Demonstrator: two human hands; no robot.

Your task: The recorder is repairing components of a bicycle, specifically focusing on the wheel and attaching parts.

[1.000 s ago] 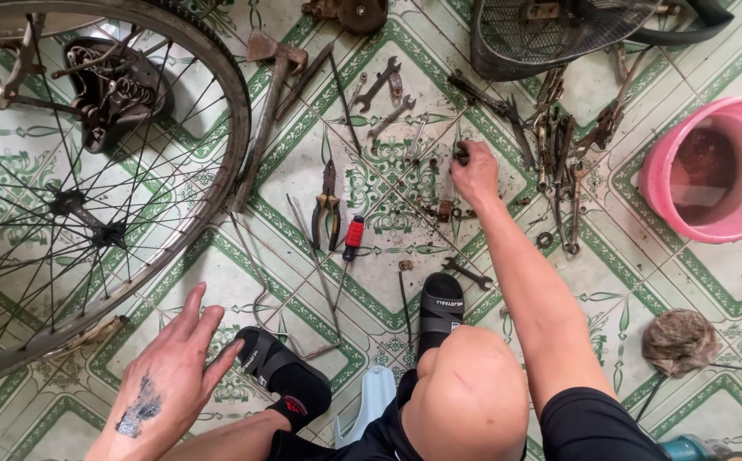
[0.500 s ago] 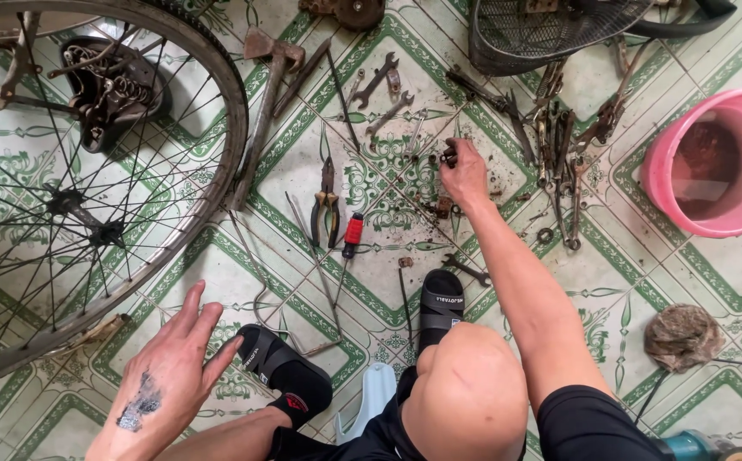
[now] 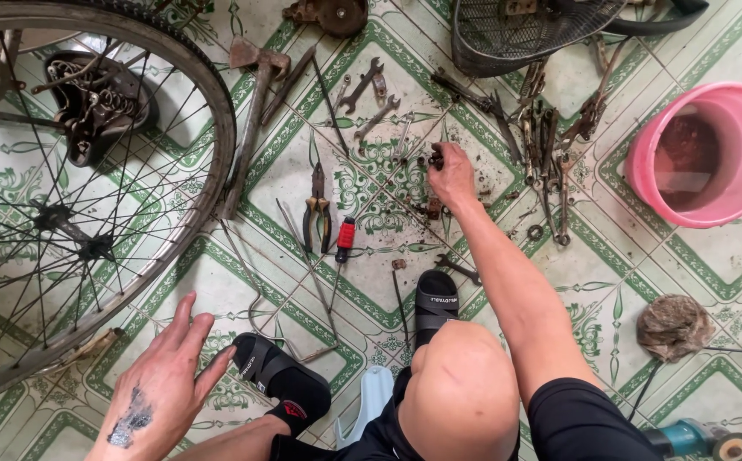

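1. A small dark metal part (image 3: 436,159) lay among rusty bits in the middle of the patterned tile floor (image 3: 217,282), and the right hand (image 3: 451,177) had its fingertips pinched together on it, the arm stretched forward over the knee to get that far
2. Whether the part was lifted clear or still rested on the tile could not be told; the fingers hid its underside
3. The left hand (image 3: 159,388) hovered low beside the bicycle wheel (image 3: 89,196), fingers spread apart and holding nothing, a dark grease smear on its back; it seemed held out for balance while the person leaned in
4. Just left of the part lay pliers (image 3: 317,209) and a red-handled screwdriver (image 3: 344,242), with loose spokes (image 3: 303,282) beside them, all near enough to reach from a squat
5. Spanners (image 3: 362,90) lay further up, and a row of long rusty tools (image 3: 546,162) sat to the right, grouped together, probably so each could be found quickly
6. A pink basin (image 3: 702,154) stood well apart at the right edge, a wad of fibre (image 3: 674,326) below it
7. A wire basket (image 3: 525,34) sat at the top, and both black sandals (image 3: 436,303) were planted on the tile under the person
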